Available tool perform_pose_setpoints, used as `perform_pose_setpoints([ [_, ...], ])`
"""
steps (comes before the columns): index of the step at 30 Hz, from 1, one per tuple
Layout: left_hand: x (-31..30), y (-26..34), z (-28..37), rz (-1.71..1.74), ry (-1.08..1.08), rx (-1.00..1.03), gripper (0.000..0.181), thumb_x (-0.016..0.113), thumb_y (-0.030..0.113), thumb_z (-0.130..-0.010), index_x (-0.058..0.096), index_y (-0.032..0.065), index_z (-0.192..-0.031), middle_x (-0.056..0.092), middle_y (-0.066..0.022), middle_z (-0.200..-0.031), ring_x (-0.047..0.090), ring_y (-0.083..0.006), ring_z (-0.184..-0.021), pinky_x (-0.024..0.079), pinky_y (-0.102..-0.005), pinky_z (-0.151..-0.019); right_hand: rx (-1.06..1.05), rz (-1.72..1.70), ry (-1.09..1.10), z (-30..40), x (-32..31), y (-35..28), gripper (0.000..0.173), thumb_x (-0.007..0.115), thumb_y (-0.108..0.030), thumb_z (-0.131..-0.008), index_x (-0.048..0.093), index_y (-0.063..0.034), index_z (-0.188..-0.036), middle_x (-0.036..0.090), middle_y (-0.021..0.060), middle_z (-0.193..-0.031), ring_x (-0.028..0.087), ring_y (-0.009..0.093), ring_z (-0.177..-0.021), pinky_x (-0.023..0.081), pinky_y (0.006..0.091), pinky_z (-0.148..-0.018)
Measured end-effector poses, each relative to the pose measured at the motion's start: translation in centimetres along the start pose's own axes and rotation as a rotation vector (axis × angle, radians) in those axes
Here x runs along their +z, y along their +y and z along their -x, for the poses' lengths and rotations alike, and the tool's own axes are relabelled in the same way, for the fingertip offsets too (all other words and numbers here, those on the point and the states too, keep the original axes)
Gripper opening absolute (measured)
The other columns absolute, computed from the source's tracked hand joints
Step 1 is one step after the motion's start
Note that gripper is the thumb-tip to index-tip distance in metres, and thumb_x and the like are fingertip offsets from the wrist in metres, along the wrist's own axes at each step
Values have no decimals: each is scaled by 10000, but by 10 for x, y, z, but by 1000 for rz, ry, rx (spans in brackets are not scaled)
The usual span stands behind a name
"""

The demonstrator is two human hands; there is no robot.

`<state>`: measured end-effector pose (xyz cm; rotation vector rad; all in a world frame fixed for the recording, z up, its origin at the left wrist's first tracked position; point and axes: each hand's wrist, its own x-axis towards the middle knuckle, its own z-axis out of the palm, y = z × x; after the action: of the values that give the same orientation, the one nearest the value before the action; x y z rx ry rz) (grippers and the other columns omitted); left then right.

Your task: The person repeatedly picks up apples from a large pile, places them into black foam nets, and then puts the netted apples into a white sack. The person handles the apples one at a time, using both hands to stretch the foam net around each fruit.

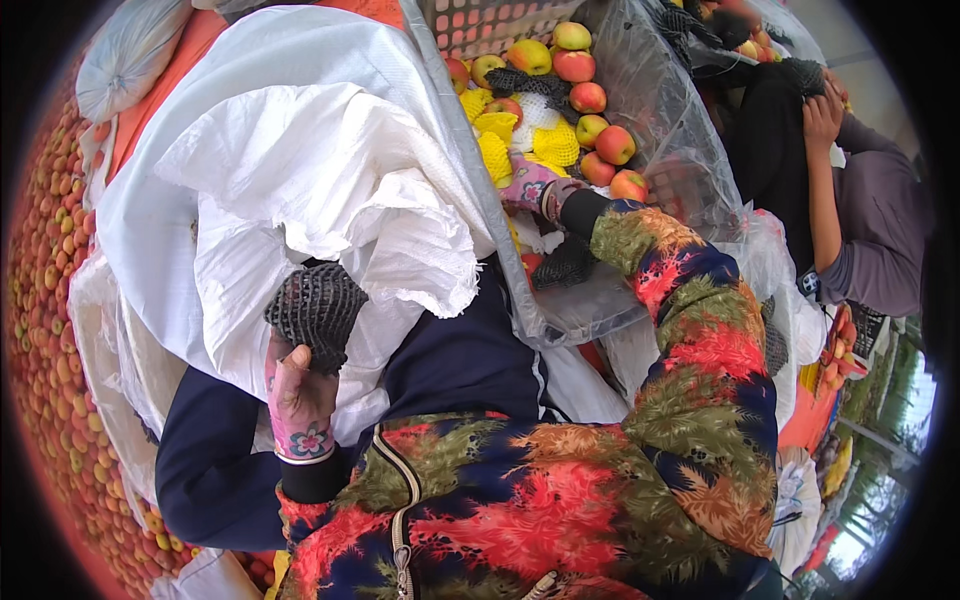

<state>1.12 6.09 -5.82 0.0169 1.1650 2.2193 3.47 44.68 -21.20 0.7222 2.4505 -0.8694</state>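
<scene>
My left hand (304, 390), in a pink flowered fingerless glove, holds a black foam mesh sleeve (316, 315) above my lap; whether an apple is inside is hidden. Behind it a white woven sack (300, 172) lies with its edge crumpled. My right hand (531, 184) reaches down into a plastic-lined crate (487, 157); its fingers are hidden among the contents. Around it lie yellow foam net sleeves (556, 144), a white one, black ones (564, 262) and several red and yellow apples (616, 145).
Many loose apples (60, 337) cover the ground at the far left. A tied translucent bag (127, 60) lies at the upper left. A co-worker (870, 195) sits at the right, hands near another black sleeve (801, 75). A white tied sack (793, 502) stands lower right.
</scene>
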Motion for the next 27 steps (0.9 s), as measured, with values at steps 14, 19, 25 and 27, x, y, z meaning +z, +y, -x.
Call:
perform_pose_setpoints([
  [14,25,23,35,-62,-129,207,860,673,389,-770,220,-11,-1382,424,-113,-1306,426,-178,-1185,311,-283,-1008,-696,-990,-144,222,-90,-193,882,709,-458,-691,318,22,-1319,462,126,-1203,508,227,-1091,416,332,-921],
  [19,1,39,56,-351,-8,409,828,698,318,-749,257,-25,-1361,446,-110,-1259,432,-181,-1160,328,-303,-988,-753,-1000,-270,239,6,-266,854,753,-287,-722,273,79,-1325,448,141,-1216,474,200,-1101,388,307,-933],
  [25,-63,52,85,-83,82,320,745,660,257,-774,281,-54,-1334,462,-155,-1235,462,-223,-1152,356,-329,-983,-1095,-387,64,217,63,-311,456,563,-265,-883,462,34,-1213,511,122,-1122,536,181,-983,442,279,-816],
  [27,-70,57,91,117,12,354,731,647,240,-788,265,-44,-1344,455,-164,-1255,470,-246,-1159,362,-356,-992,-892,-571,43,217,59,-320,342,481,-269,-923,528,-1,-1129,559,89,-1039,578,113,-731,458,225,-609],
])
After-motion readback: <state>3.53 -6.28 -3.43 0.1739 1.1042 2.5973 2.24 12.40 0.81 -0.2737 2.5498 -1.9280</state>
